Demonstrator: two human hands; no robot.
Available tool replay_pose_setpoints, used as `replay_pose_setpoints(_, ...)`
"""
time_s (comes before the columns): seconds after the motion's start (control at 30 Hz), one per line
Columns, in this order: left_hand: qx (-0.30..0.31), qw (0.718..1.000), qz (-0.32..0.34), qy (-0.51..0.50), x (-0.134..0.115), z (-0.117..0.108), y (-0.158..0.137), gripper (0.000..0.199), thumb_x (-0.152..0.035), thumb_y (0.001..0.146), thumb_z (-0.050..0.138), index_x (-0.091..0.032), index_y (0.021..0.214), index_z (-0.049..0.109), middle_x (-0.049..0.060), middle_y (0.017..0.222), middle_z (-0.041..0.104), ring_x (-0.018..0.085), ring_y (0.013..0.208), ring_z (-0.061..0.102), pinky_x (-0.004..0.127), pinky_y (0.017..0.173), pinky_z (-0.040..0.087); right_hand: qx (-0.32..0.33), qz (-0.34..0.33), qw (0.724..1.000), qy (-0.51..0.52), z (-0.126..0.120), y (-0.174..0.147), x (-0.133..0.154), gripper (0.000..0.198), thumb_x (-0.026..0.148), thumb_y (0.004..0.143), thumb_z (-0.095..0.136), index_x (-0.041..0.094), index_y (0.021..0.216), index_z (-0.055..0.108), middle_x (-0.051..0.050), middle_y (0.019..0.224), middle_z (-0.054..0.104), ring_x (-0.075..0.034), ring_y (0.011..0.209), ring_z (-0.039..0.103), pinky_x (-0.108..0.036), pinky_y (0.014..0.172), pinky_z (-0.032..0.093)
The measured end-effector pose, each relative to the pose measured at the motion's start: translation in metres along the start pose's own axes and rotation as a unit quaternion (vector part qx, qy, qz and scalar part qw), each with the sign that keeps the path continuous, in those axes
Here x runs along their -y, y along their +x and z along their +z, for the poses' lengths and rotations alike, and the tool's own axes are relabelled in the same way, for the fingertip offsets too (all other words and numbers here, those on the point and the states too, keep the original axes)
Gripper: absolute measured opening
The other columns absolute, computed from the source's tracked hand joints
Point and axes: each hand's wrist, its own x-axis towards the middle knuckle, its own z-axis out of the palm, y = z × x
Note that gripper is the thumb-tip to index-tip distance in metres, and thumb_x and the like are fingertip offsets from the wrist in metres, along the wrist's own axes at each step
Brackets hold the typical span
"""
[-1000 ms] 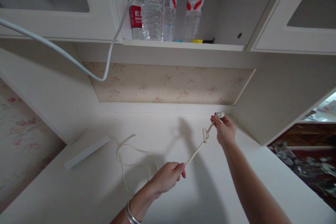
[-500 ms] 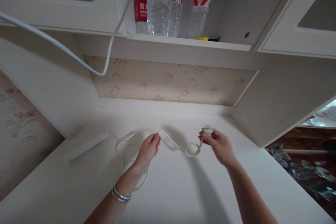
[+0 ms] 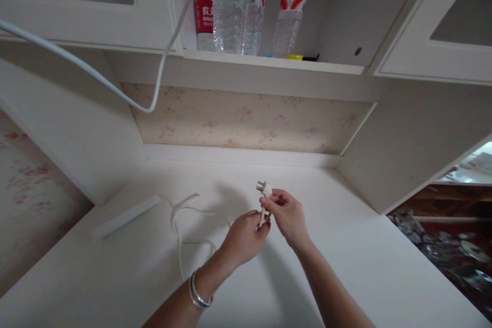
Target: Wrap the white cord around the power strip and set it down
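A thin white power cord [image 3: 180, 225] lies in loops on the white desk top [image 3: 346, 256]. Its white plug [image 3: 264, 188] points up with the prongs showing, pinched by my right hand [image 3: 286, 215] just below it. My left hand [image 3: 244, 238], with bangles on the wrist, grips the cord right under the plug, and the two hands touch. The other end of the cord runs to a long white bar [image 3: 125, 215] lying at the desk's left.
Above the desk an open shelf [image 3: 269, 64] holds several clear water bottles [image 3: 230, 10]. A thicker white cable [image 3: 154, 97] hangs down from the shelf at the left. Cabinet doors flank the shelf. A side panel [image 3: 407, 154] walls the desk on the right.
My hands have come together at the desk's middle. The left hand slid along the cord up to the plug, and the loop between them is gone from view. The plug now points upward.
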Motion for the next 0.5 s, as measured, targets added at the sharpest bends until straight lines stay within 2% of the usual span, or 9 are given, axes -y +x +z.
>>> replay_pose_setpoints(0.13, -0.018, 0.997, 0.018, 0.076, 0.001, -0.005, -0.004, 0.019, -0.024, 0.088, 0.045, -0.019, 0.073, 0.055, 0.001, 0.071, 0.059, 0.015, 0.066, 0.054, 0.025, 0.06, 0.035, -0.051, -0.019, 0.998, 0.02, 0.003, -0.002, -0.004, 0.047, 0.044, 0.067, 0.076, 0.021, 0.096, 0.048, 0.002, 0.063, 0.067, -0.015, 0.053, 0.06, -0.025, 0.054, 0.045)
replay_pose_setpoints(0.27, -0.032, 0.994, 0.046, 0.098, -0.003, -0.012, -0.009, 0.015, -0.021, 0.089, 0.044, -0.02, 0.086, 0.059, 0.002, 0.08, 0.061, 0.015, 0.073, 0.056, 0.025, 0.067, 0.039, -0.042, -0.018, 0.998, 0.037, 0.004, -0.008, -0.013, 0.04, 0.049, 0.073, 0.069, 0.023, 0.091, 0.046, 0.001, 0.064, 0.069, -0.016, 0.055, 0.062, -0.025, 0.057, 0.044)
replay_pose_setpoints(0.4, -0.072, 0.991, 0.049, 0.098, -0.003, -0.013, -0.012, 0.017, -0.023, 0.092, 0.042, -0.021, 0.093, 0.059, 0.003, 0.086, 0.06, 0.015, 0.075, 0.057, 0.025, 0.067, 0.041, -0.047, -0.034, 0.997, -0.048, 0.003, -0.011, -0.022, 0.032, 0.051, 0.081, 0.059, 0.023, 0.094, 0.053, 0.001, 0.065, 0.068, -0.017, 0.057, 0.063, -0.026, 0.057, 0.044)
replay_pose_setpoints(0.5, -0.1, 0.99, 0.05, 0.091, 0.003, -0.013, -0.011, 0.014, -0.023, 0.091, 0.044, -0.02, 0.091, 0.058, 0.004, 0.087, 0.059, 0.015, 0.076, 0.057, 0.025, 0.066, 0.043, -0.041, -0.087, 0.983, -0.154, 0.0, -0.011, -0.024, 0.029, 0.046, 0.089, 0.048, 0.022, 0.1, 0.061, -0.002, 0.076, 0.068, -0.018, 0.069, 0.064, -0.028, 0.066, 0.047)
